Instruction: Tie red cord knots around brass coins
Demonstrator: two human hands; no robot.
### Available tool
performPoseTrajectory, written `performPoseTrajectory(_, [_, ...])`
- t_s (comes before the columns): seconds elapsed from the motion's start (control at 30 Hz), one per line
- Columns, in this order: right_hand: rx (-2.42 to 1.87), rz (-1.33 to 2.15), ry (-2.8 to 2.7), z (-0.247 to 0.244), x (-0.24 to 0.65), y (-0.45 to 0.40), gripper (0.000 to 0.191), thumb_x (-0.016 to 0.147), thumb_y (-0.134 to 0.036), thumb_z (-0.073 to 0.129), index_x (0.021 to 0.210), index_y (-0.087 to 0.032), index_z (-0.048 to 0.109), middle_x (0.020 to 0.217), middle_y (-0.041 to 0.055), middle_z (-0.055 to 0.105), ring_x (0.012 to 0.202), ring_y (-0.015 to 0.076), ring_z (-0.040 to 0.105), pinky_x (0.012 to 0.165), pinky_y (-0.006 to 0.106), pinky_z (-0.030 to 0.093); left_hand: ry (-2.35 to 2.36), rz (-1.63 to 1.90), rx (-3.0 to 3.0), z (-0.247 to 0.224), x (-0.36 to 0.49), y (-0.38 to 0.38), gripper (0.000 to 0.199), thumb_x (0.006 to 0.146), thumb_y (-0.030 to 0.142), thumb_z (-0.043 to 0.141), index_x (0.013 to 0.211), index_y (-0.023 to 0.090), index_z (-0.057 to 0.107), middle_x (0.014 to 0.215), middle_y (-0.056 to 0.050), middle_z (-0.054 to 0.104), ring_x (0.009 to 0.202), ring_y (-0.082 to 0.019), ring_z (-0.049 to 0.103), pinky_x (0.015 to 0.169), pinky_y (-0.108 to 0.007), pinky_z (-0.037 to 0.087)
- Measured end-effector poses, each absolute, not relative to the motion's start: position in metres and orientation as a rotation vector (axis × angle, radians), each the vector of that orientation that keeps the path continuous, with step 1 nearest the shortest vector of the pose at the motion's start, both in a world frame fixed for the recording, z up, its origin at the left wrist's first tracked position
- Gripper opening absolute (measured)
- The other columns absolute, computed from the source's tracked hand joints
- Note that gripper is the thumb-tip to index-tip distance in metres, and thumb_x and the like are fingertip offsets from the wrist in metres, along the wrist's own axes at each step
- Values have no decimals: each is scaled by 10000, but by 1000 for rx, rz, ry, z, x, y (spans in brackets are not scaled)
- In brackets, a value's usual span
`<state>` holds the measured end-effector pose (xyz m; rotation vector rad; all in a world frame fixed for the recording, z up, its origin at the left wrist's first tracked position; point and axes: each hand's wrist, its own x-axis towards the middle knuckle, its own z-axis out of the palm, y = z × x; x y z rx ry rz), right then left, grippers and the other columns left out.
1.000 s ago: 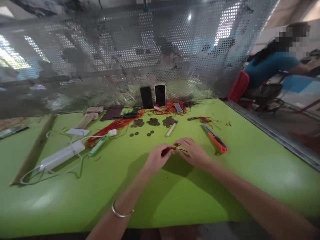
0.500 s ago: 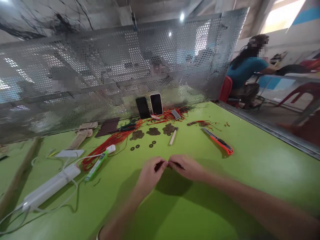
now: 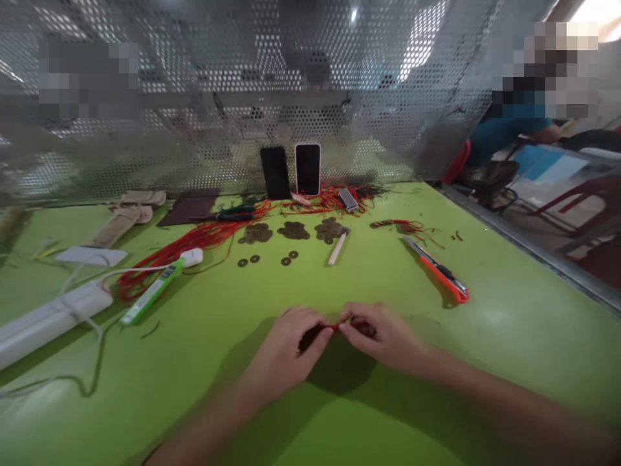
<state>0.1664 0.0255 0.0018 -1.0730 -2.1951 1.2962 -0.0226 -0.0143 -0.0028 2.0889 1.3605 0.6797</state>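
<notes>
Some red cord (image 3: 335,328) between left grip (image 3: 290,349) and right grip (image 3: 388,340)

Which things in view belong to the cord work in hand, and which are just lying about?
Belongs: red cord, pinched by left hand and right hand; probably loose red strands, holed discs, utility knife.

Lying about, apparently: black phone, white-edged phone, brown sheet, white power strip.
</notes>
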Motion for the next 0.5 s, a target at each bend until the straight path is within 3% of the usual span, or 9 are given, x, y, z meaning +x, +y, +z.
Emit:
performPoseTrajectory(0.2, [-995, 1631, -1925, 1, 168, 32, 202, 814, -358, 553, 763, -163, 566, 705, 0, 566, 626, 96, 505, 563, 201, 400, 1306, 746, 2203, -2, -23, -14, 216, 905, 299, 425, 857, 189, 604, 708, -9, 622, 676, -139, 525, 656, -286, 408])
performPoseTrajectory(0.5, [-1030, 1659, -1950, 0, 166, 28, 201, 851, -349, 501, 800, -168, 572, 750, 6, 586, 666, 103, 530, 591, 210, 408, 1364, 778, 2253, -7, -23, -16, 172, 871, 335, 500, 951, 210, 586, 801, 0, 664, 715, -148, 570, 682, -310, 411])
